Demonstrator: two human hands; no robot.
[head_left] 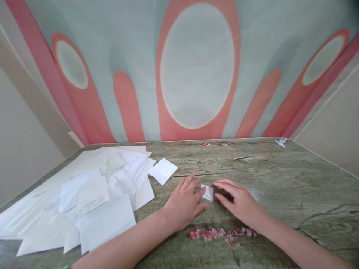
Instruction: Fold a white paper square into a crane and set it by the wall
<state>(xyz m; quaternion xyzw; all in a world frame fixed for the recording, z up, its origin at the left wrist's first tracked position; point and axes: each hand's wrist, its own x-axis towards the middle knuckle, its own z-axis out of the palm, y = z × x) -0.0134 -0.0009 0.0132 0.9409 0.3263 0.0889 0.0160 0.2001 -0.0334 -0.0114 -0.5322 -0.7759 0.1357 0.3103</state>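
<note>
A small folded square of white paper (208, 192) with crease lines lies flat on the wood-grain table, between my two hands. My left hand (185, 201) rests palm down at its left, fingers spread, with a fingertip at the paper's left edge. On the other side, my right hand (237, 198) is beside the paper's right corner, thumb and fingers apart with a gap between them. Neither hand grips anything. Behind my left hand is a larger stack of square white paper (163, 171).
A wide, untidy pile of white paper sheets (106, 224) covers the table's left side. A small folded paper bird (281, 142) sits at the far right corner. Pink flower prints (209, 234) mark the tabletop (280, 175). A patterned curtain (143, 93) hangs behind the far edge.
</note>
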